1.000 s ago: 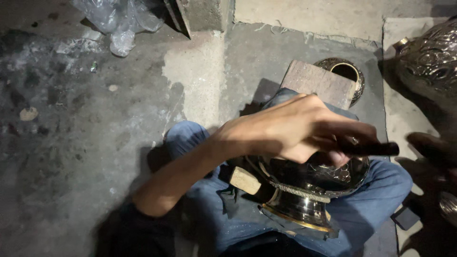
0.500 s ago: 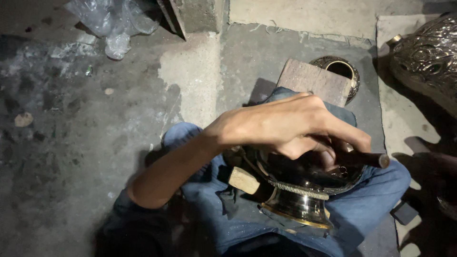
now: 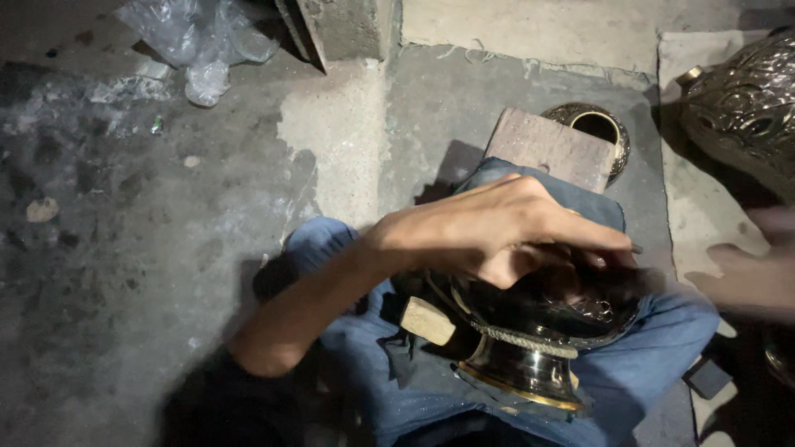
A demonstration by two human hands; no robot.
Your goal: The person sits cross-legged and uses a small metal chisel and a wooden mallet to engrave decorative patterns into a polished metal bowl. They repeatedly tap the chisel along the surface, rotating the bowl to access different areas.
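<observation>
A person sits on the floor (image 3: 149,248) with a shiny metal bowl (image 3: 538,331) resting in their lap, on blue trousers (image 3: 654,364). The bowl is dark and round, and it stands on a gold foot with a rope-like band around it. The left hand (image 3: 505,228) lies curled over the top of the bowl, with the fingers bent down and pressing on the rim, so it grips the bowl and holds it steady. The right hand (image 3: 749,277) is off to the side, just beside the bowl, and it is too blurry to tell if it is open or holding anything. A small wood block (image 3: 428,320) sits tucked against the bowl. A flat brick (image 3: 551,149) lies on the floor past the knees, with a small round metal ring (image 3: 598,126) touching it. A big patterned metal pot (image 3: 745,108) stands at the far right, and a crumpled plastic bag (image 3: 199,37) lies well apart. The bowl already looks shiny with some pattern on it, so I think much of the work is done, but I cannot tell how much is left.
</observation>
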